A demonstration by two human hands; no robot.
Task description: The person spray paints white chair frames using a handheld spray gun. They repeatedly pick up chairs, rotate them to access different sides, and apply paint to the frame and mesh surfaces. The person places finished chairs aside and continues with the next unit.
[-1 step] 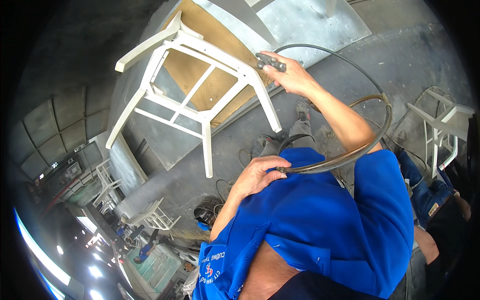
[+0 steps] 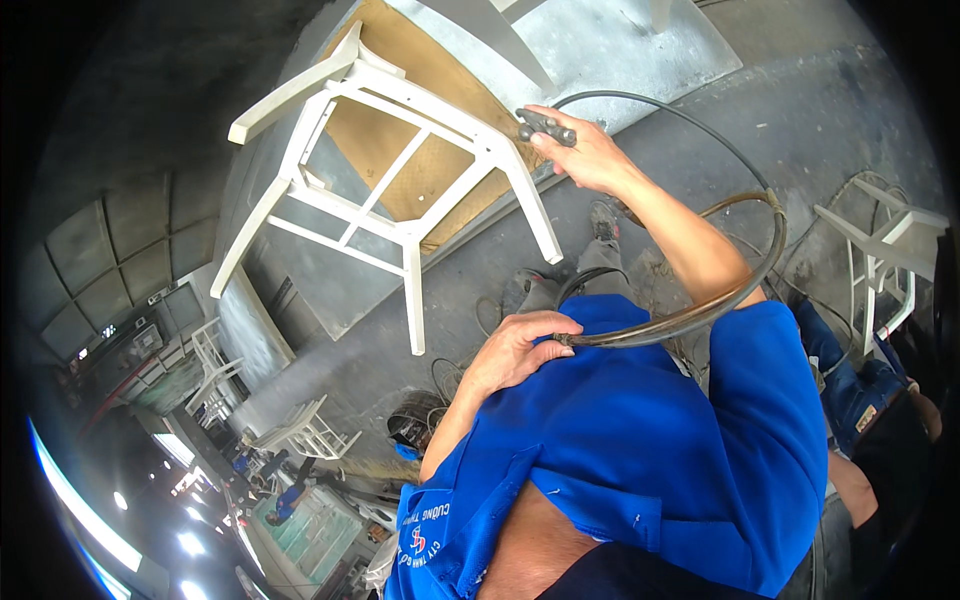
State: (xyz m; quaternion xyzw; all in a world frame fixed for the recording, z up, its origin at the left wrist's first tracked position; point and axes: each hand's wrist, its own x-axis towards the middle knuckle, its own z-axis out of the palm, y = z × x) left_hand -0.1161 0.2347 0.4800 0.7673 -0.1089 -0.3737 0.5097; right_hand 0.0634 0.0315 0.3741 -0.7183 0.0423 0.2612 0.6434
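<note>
Right hand (image 2: 590, 155): fingers closed around a dark spray gun (image 2: 545, 127), held at the seat corner of the white chair frame (image 2: 400, 190).
Left hand (image 2: 520, 350): fingers curled around the hose (image 2: 700, 310), near the chest.
Chair frame: tipped on the grey worktop (image 2: 600, 50), legs pointing toward the person.
Nearer hand: right; gun's long axis runs across the chair's rail.

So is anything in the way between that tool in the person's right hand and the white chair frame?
Nothing visible. The right hand holds the small dark metal spray tool right beside the white wooden chair frame, near one leg. The looped grey hose trails back to the left hand, away from the chair.
</note>
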